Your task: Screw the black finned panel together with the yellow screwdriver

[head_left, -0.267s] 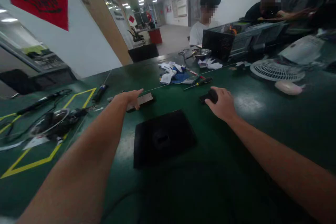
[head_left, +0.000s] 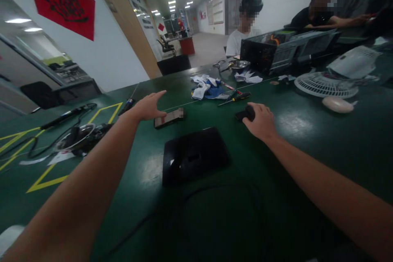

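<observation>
My left hand (head_left: 150,106) hovers at the left end of a phone (head_left: 172,117), its index finger stretched forward and its thumb apart, holding nothing. The phone lies face up on the green table with its screen lit. My right hand (head_left: 260,120) is closed around a small black object (head_left: 249,111) whose kind I cannot make out; part of it is hidden under the fingers. Between my forearms lies a glossy black plate (head_left: 199,141), roughly square, with a small rectangular slot in its middle.
Beyond the hands lie blue-and-white gloves (head_left: 202,88) and a screwdriver (head_left: 236,98). A metal bowl (head_left: 239,65) and an open computer case (head_left: 258,55) stand farther back. White fan parts (head_left: 325,84) are at right. Cables and tools (head_left: 76,135) lie left. Two people sit across the table.
My left hand has drawn back from over the phone, uncovering more of it, and its fingers are spread. My right hand stays on the small black object. The view has shifted slightly.
</observation>
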Motion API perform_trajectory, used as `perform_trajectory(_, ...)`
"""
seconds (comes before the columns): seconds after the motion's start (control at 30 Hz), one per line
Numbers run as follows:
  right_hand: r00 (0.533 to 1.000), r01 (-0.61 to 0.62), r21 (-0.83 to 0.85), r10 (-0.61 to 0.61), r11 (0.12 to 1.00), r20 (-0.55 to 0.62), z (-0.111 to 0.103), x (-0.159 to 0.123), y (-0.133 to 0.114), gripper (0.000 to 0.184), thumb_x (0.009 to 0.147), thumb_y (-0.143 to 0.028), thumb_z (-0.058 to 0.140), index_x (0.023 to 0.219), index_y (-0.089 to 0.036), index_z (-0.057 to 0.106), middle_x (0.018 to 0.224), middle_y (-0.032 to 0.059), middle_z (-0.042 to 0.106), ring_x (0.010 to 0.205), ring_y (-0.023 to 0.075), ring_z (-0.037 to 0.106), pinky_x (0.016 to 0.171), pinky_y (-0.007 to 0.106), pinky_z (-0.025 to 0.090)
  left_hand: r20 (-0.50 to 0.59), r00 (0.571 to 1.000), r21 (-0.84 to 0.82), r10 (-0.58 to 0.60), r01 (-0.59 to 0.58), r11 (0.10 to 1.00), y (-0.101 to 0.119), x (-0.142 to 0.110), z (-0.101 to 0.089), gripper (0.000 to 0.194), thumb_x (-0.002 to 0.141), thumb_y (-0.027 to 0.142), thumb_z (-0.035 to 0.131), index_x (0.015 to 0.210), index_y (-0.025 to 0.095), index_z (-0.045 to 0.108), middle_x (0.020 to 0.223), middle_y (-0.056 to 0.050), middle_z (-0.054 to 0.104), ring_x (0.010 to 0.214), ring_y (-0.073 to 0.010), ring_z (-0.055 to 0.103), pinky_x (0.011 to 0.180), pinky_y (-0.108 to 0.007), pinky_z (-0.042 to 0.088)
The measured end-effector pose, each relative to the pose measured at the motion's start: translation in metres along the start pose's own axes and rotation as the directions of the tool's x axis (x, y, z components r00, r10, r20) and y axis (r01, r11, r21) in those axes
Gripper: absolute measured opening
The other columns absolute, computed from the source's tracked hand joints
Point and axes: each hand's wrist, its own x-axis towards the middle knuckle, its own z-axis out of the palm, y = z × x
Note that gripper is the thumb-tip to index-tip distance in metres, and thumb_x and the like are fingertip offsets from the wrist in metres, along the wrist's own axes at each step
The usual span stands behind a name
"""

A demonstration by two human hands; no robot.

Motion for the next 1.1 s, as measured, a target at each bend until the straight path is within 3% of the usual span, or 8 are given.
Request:
perform_trajectory(0.07,1.000,0.021,-0.021,-0.021,1.000,0.021,0.000,-0.001,0.000,0.059,0.083,-0.034,0.059,0.138,-0.014,0.060,0.133,0.0205,0.064,0.121,0.0387,0.054,0.101,0.055,0.042,-0.040,0.999,-0.153,0.011,-0.017,0.988,0.014,-0.036,-0.004,0.097,0.079,0.053,0.071,0.161,0.016,0.035,0.153,-0.018,0.055,0.134,-0.0359,0.059,0.113,-0.047,0.046)
perform_trajectory(0.17,0.993,0.088,-0.065,-0.083,0.994,0.086,0.001,0.001,-0.001,0.062,0.085,-0.037,0.057,0.142,-0.014,0.059,0.138,0.0205,0.063,0.127,0.0396,0.051,0.104,0.056,0.039,-0.018,0.999,-0.292,0.033,-0.036,0.956,0.034,-0.093,0.006,0.088,0.081,0.060,0.068,0.156,0.020,0.043,0.154,-0.015,0.056,0.135,-0.0354,0.058,0.113,-0.050,0.047)
perform_trajectory(0.27,0.972,0.180,-0.113,-0.159,0.977,0.173,0.004,0.005,-0.003,0.059,0.088,-0.042,0.056,0.139,-0.013,0.064,0.138,0.0213,0.064,0.130,0.0409,0.049,0.107,0.058,0.035,0.059,0.998,-0.366,0.002,0.020,0.930,0.052,-0.140,0.027,0.091,0.082,0.066,0.068,0.157,0.021,0.041,0.160,-0.016,0.050,0.141,-0.0376,0.053,0.114,-0.053,0.047)
perform_trajectory(0.37,0.960,0.221,-0.158,-0.187,0.962,0.206,0.004,0.010,-0.006,0.052,0.090,-0.041,0.052,0.130,-0.012,0.070,0.134,0.0224,0.066,0.129,0.0414,0.049,0.106,0.059,0.034,0.104,0.995,-0.436,-0.006,0.051,0.899,0.069,-0.167,0.045,0.100,0.082,0.072,0.068,0.161,0.023,0.034,0.165,-0.017,0.042,0.148,-0.0394,0.045,0.115,-0.055,0.046)
perform_trajectory(0.5,0.959,0.244,-0.194,-0.206,0.950,0.195,-0.002,0.007,-0.010,0.044,0.088,-0.040,0.054,0.117,-0.014,0.075,0.125,0.0216,0.068,0.121,0.0407,0.053,0.102,0.057,0.036,0.062,0.997,-0.441,0.043,-0.011,0.897,0.088,-0.178,0.068,0.109,0.075,0.076,0.073,0.162,0.022,0.035,0.169,-0.018,0.035,0.153,-0.0421,0.037,0.122,-0.061,0.038)
perform_trajectory(0.7,0.947,0.293,-0.152,-0.264,0.944,0.183,-0.013,-0.003,-0.006,0.035,0.081,-0.043,0.066,0.106,-0.019,0.072,0.120,0.0175,0.071,0.126,0.0397,0.052,0.107,0.055,0.033,-0.037,0.998,-0.409,0.058,-0.067,0.910,0.101,-0.178,0.098,0.089,0.087,0.073,0.061,0.156,0.020,0.045,0.169,-0.017,0.037,0.156,-0.0400,0.032,0.125,-0.061,0.033)
perform_trajectory(0.9,0.968,0.217,-0.019,-0.212,0.976,0.137,-0.012,0.000,-0.001,0.040,0.090,-0.051,0.058,0.111,-0.018,0.068,0.106,0.0192,0.074,0.109,0.0391,0.064,0.104,0.059,0.037,-0.032,0.998,-0.413,0.062,-0.070,0.908,0.101,-0.182,0.105,0.089,0.088,0.074,0.060,0.158,0.022,0.044,0.171,-0.015,0.034,0.158,-0.0401,0.028,0.127,-0.061,0.029)
perform_trajectory(1.1,0.996,0.064,0.230,-0.078,0.971,0.049,-0.013,0.003,-0.006,0.048,0.095,-0.050,0.047,0.130,-0.019,0.058,0.113,0.0185,0.073,0.101,0.0357,0.069,0.091,0.052,0.050,-0.022,0.998,-0.426,0.062,-0.065,0.903,0.101,-0.183,0.107,0.091,0.087,0.077,0.059,0.160,0.025,0.041,0.173,-0.012,0.030,0.159,-0.0399,0.025,0.127,-0.063,0.028)
